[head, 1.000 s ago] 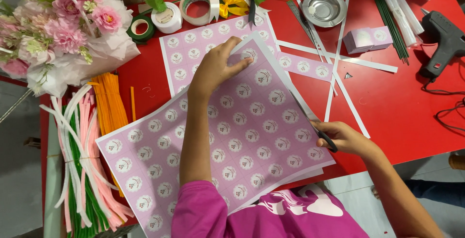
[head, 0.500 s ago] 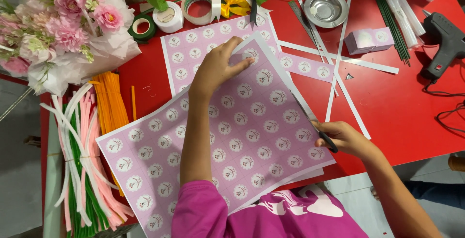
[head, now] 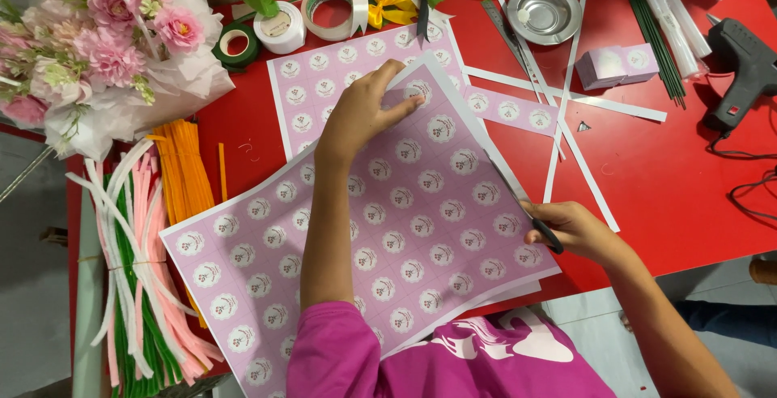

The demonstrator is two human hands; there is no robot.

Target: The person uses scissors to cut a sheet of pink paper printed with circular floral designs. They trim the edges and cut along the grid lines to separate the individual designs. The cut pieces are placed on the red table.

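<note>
A stack of pink sheets printed with white round labels lies tilted on the red table. My left hand presses flat on the top sheet near its far corner. At the sheet's right edge, my right hand grips a pair of black-handled scissors, whose blades run along that edge. Another pink label sheet lies under the stack, further back.
White paper strips, a pink label strip, a metal bowl, small pink cut squares, a black glue gun, tape rolls, a pink flower bouquet, and pipe cleaners at left.
My left hand has slid a little along the sheet's far corner. The sheets and my right hand with the scissors have barely shifted.
</note>
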